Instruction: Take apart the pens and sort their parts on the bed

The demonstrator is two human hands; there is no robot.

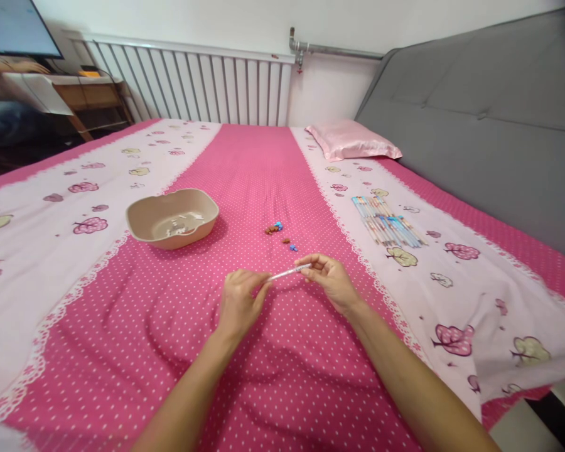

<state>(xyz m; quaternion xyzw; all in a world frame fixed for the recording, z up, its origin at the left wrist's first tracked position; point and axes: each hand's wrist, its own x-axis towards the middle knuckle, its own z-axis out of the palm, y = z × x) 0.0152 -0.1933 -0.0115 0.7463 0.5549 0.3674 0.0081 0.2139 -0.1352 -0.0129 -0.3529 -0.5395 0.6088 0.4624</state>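
A slim whitish pen (284, 274) with dark marks near one end is held level over the pink bedspread (258, 163). My left hand (239, 300) pinches its left end, and the fingers of my right hand (330, 284) close on its right end. Just beyond the pen lie small brown pieces (272, 230) and small blue pieces (293, 248), too small to make out in detail. Two rows of similar slim pens (388, 223) are laid side by side to the right. To the left stands a beige plastic basin (172, 235) with several small white bits inside.
A pink pillow (351, 139) rests near the grey padded headboard (480, 94). Behind the bed is a white radiator (193, 81) with a pipe (339, 50). At the far left, another person's arm (9, 66) lies on a desk below a monitor (19, 28).
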